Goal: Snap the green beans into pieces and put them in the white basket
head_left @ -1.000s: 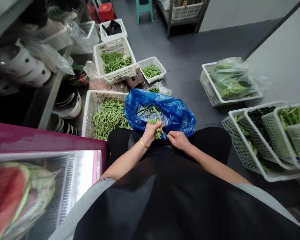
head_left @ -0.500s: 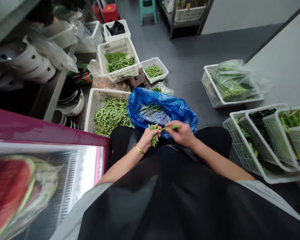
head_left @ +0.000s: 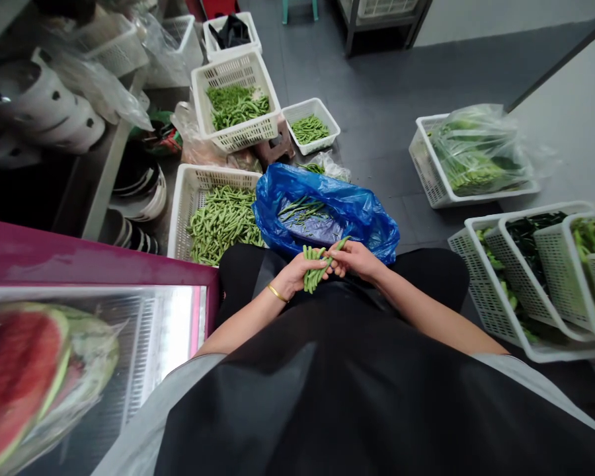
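My left hand point(head_left: 294, 273), with a gold bangle at the wrist, is closed round a bunch of cut green bean pieces point(head_left: 312, 272). Right beside it, my right hand point(head_left: 357, 260) pinches a longer green bean point(head_left: 342, 244) that slants across the bunch. Both hands are close together over my lap, at the near edge of an open blue plastic bag point(head_left: 371, 215). Some long beans point(head_left: 302, 209) lie inside the bag. To the left of the bag, a white basket point(head_left: 179, 215) holds a large heap of cut beans point(head_left: 223, 221).
Beyond the bag are a larger basket point(head_left: 242, 135) and a small basket point(head_left: 322, 146), both with greens. Baskets of leafy vegetables point(head_left: 476, 228) stand at the right. A glass-topped case with a cut watermelon point(head_left: 20, 370) is at the left, below a metal shelf point(head_left: 112, 172).
My right hand has moved in against my left hand, and the bean in it now lies by the bunch. The view has shifted slightly, with the far baskets higher in the picture.
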`<act>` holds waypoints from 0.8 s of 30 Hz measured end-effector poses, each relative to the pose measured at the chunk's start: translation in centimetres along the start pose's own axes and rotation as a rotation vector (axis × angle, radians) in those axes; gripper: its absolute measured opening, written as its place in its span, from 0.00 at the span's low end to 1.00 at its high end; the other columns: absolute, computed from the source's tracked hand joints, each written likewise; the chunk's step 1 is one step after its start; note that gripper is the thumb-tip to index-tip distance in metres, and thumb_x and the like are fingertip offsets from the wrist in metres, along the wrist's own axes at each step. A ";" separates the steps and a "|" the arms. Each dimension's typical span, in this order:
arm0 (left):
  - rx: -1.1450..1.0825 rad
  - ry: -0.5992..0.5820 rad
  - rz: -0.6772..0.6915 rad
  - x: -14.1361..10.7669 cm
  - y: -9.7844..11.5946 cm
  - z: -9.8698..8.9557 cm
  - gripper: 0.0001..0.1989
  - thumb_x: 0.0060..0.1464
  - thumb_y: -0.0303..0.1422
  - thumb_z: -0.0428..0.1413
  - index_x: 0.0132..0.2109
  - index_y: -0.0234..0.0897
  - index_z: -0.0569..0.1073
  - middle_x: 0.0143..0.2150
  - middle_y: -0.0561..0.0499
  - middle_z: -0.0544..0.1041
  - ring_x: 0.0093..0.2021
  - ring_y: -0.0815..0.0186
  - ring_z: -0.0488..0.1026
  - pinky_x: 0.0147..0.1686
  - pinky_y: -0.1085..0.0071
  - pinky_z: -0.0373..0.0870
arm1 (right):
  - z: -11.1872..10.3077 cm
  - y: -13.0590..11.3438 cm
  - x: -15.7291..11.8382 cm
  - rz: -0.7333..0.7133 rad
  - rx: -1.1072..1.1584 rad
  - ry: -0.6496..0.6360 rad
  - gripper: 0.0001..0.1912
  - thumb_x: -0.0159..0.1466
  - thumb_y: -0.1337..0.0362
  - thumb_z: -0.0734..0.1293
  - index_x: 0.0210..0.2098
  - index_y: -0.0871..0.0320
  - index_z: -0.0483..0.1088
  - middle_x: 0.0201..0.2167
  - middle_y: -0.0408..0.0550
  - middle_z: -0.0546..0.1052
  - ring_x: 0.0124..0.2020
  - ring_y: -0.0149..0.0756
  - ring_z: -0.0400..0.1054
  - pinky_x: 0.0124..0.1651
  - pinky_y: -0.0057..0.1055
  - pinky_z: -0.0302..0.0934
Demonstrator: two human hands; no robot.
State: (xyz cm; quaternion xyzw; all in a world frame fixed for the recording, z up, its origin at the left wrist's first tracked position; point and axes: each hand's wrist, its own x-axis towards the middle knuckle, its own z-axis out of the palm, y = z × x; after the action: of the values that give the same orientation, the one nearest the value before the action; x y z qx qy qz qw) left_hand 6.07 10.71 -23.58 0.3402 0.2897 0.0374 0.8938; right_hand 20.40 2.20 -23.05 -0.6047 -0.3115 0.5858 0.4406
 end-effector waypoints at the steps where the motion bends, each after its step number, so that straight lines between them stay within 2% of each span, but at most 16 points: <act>1: 0.010 0.035 0.014 0.1 -0.1 0.1 0.19 0.33 0.26 0.64 0.36 0.30 0.68 0.26 0.50 0.74 0.23 0.71 0.71 0.24 0.76 0.67 | 0.2 -0.1 -0.3 -0.048 -0.120 0.024 0.16 0.57 0.52 0.65 0.33 0.60 0.65 0.21 0.45 0.73 0.19 0.29 0.67 0.22 0.26 0.62; 4: 0.036 0.201 0.105 0.7 -0.6 0.2 0.18 0.31 0.24 0.62 0.34 0.32 0.67 0.23 0.55 0.71 0.21 0.73 0.68 0.23 0.76 0.65 | 1.4 -0.3 -1.2 -0.274 -0.600 0.117 0.10 0.61 0.60 0.61 0.35 0.61 0.67 0.32 0.53 0.75 0.30 0.35 0.71 0.33 0.31 0.65; 6: 0.030 0.329 0.147 1.1 -0.8 0.2 0.17 0.31 0.23 0.61 0.32 0.32 0.67 0.22 0.57 0.69 0.20 0.75 0.66 0.22 0.77 0.63 | 2.1 -0.3 -1.4 -0.384 -0.838 0.113 0.09 0.61 0.64 0.61 0.39 0.62 0.68 0.38 0.57 0.74 0.35 0.38 0.71 0.38 0.32 0.64; 8: 0.004 0.431 0.175 1.3 -0.9 0.0 0.16 0.31 0.25 0.61 0.32 0.32 0.66 0.22 0.57 0.68 0.21 0.75 0.66 0.23 0.77 0.62 | 2.4 -0.2 -1.2 -0.362 -0.804 0.070 0.10 0.62 0.64 0.60 0.39 0.62 0.69 0.35 0.54 0.75 0.32 0.35 0.71 0.36 0.30 0.65; 10: -0.025 0.472 0.210 1.3 -0.7 -0.1 0.19 0.32 0.27 0.62 0.35 0.33 0.66 0.22 0.57 0.68 0.22 0.74 0.67 0.24 0.76 0.63 | 2.2 0.0 -0.7 -0.212 -0.559 0.052 0.11 0.63 0.60 0.60 0.35 0.61 0.69 0.27 0.48 0.75 0.23 0.30 0.68 0.27 0.27 0.64; 13: -0.013 0.396 0.239 0.9 -0.6 -0.1 0.23 0.31 0.30 0.64 0.38 0.34 0.66 0.25 0.56 0.70 0.24 0.72 0.69 0.27 0.74 0.65 | 2.0 0.2 0.0 0.056 -0.302 0.030 0.16 0.59 0.53 0.63 0.23 0.59 0.65 0.15 0.41 0.69 0.13 0.26 0.61 0.16 0.24 0.56; 16: 0.045 0.288 0.180 0.6 -0.7 0.0 0.24 0.29 0.32 0.66 0.37 0.33 0.67 0.25 0.56 0.70 0.24 0.72 0.68 0.27 0.74 0.65 | 2.1 0.1 0.0 0.146 -0.377 0.036 0.18 0.55 0.54 0.67 0.18 0.58 0.61 0.12 0.39 0.66 0.11 0.26 0.60 0.15 0.24 0.53; 18: 0.067 0.259 0.159 0.5 -0.8 0.1 0.24 0.28 0.32 0.66 0.36 0.32 0.67 0.25 0.56 0.70 0.24 0.72 0.68 0.27 0.73 0.65 | 2.3 -0.1 -0.3 0.135 -0.494 0.038 0.19 0.55 0.53 0.67 0.17 0.58 0.60 0.12 0.39 0.66 0.12 0.27 0.60 0.17 0.24 0.53; 21: 0.075 0.264 0.182 0.6 -0.7 0.2 0.22 0.29 0.30 0.66 0.35 0.32 0.68 0.26 0.55 0.70 0.25 0.72 0.68 0.27 0.73 0.65 | 2.0 -0.8 -0.8 0.005 -0.783 0.012 0.22 0.58 0.50 0.64 0.15 0.58 0.60 0.13 0.42 0.68 0.17 0.29 0.63 0.22 0.25 0.51; 24: 0.110 0.266 0.167 0.6 -0.5 0.3 0.20 0.28 0.28 0.65 0.33 0.31 0.69 0.25 0.55 0.70 0.24 0.73 0.68 0.27 0.74 0.64 | 0.5 -1.6 -1.0 -0.076 -1.030 0.094 0.23 0.61 0.48 0.60 0.18 0.58 0.63 0.18 0.46 0.71 0.23 0.31 0.64 0.26 0.26 0.49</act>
State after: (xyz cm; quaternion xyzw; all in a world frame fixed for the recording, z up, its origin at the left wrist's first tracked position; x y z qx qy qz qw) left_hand 6.66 10.31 -23.95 0.4034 0.3780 0.1402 0.8214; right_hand 20.00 2.04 -21.14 -0.7571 -0.5611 0.3122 0.1206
